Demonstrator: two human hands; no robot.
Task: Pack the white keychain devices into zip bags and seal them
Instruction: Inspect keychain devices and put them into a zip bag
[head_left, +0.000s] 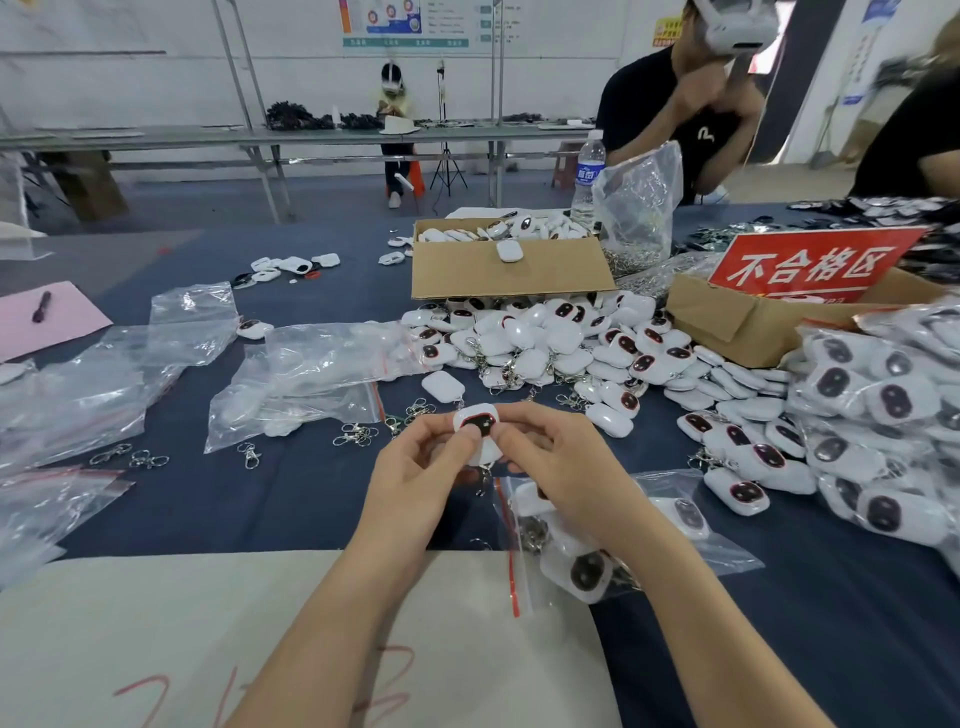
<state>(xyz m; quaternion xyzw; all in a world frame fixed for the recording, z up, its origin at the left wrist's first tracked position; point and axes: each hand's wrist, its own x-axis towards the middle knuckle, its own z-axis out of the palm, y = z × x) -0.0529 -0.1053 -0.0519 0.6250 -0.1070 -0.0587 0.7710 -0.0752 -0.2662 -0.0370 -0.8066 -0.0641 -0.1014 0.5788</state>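
Both hands meet over the counter (260, 499) and share one device (477, 423): the left hand (415, 467) pinches its left side with thumb and curled fingers, and the right hand (563, 457) pinches its right edge. The device is held clear of the counter with its long axis running away from the person, dark red-rimmed window at the far end and clasp (484, 480) dangling from the near end. The bag (722, 545) it should go into lies flat just nearer the person, under the right wrist, already holding several devices. Its red zip strip (511, 551) runs near to far, so the mouth faces left, almost directly below the held device. Judging from this, the device must drop down and slide rightward through the mouth, and the left hand is better placed to feed it. The device itself is a small rounded white shell, glossy and probably slippery.
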